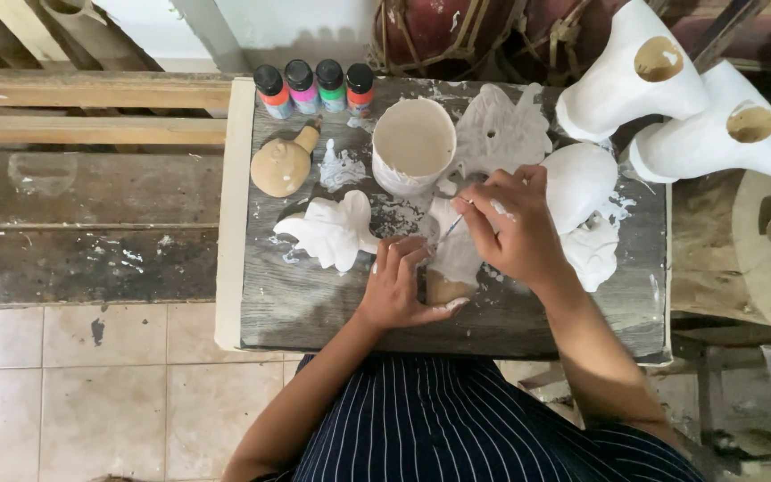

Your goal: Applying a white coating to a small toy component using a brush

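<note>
My left hand (401, 287) grips a small wooden piece (451, 268), part bare tan, part coated white, and presses it onto the grey table (305, 303). My right hand (510, 228) pinches a thin paintbrush (451, 227) whose tip touches the white part of that piece. Both hands carry white paint smears. A white cup of paint (413, 145) stands just beyond the hands.
Several small paint bottles (314, 87) line the table's far edge. An unpainted tan figure (284, 163) and a white leaf-shaped carving (334, 232) lie left; white masks (582, 201) lie right. Two tall white pieces (680, 107) stand at far right. A wooden bench (91, 178) is left.
</note>
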